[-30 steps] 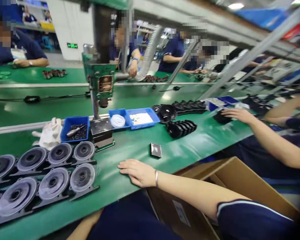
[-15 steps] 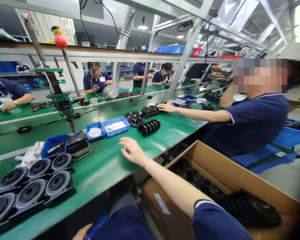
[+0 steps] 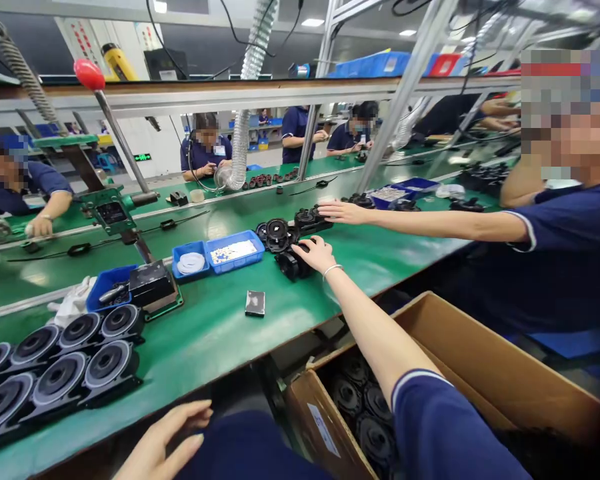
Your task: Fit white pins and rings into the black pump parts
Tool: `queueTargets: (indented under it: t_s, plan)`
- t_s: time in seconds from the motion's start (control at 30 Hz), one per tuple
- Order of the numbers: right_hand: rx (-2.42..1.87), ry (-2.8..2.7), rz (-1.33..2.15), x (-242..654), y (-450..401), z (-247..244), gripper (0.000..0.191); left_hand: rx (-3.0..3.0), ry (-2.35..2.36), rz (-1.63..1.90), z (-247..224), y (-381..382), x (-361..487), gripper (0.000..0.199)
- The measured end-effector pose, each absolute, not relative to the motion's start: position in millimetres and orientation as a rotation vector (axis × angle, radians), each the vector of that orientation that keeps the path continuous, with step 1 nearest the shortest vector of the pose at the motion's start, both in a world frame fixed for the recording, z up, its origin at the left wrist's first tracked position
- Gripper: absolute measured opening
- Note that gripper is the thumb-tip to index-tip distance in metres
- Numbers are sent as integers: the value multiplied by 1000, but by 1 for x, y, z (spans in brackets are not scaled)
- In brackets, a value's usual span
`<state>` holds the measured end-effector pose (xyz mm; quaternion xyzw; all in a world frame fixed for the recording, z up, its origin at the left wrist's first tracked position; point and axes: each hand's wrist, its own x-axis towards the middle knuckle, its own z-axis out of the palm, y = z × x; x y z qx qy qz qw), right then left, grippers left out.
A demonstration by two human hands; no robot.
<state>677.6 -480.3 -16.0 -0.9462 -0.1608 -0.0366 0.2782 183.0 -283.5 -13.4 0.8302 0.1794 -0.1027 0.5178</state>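
My right hand reaches over the green bench and rests on a row of black speaker frames, its fingers spread over their top. Low in the view, my left hand hangs in front of the bench edge, with thumb and fingers apart and nothing between them. A small dark square block lies on the bench between my hands. Behind my right hand stand more black frames. Speakers with grey rings fill the left end of the bench.
Blue trays hold white rings and small white parts. A green press stands behind a black block. An open carton of black frames is below at right. A co-worker's hand touches frames beyond mine. Other people sit opposite.
My right hand has moved away to the right, onto the black frames. The small square block now shows on the bench. My left hand has come up into fuller view.
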Motion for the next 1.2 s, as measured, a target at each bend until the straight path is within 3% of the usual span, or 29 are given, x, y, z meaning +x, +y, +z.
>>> queueTargets:
  t_s: [0.13,0.33,0.43,0.53,0.6,0.9,1.07,1.2]
  plan:
    - [-2544,-491,-93,654,-470,-20,48,2240,264,-179,10,-297,235,43]
    - [-2554,-495,-127,617,-458,-12,56,2631,36,5,-8,-299,345,65]
    - [-2572,-528,-366,599,-457,-3,54,2735,13,96,-30,-301,399,74]
    - [-2470,-787,-688,585,-457,5,41,2753,-39,180,-46,-303,427,63]
    - [-2399,-1007,-715,580,-453,12,35,2742,-69,204,-49,-302,427,58]
    - [-2669,-1596,-52,633,-353,47,24,2609,-321,-138,-11,-264,389,62]
    - [-2842,-1825,367,674,-288,40,23,2608,-333,-296,4,-254,386,58]
    - [-2904,-1919,510,685,-267,31,24,2717,-365,-287,38,-244,403,53]
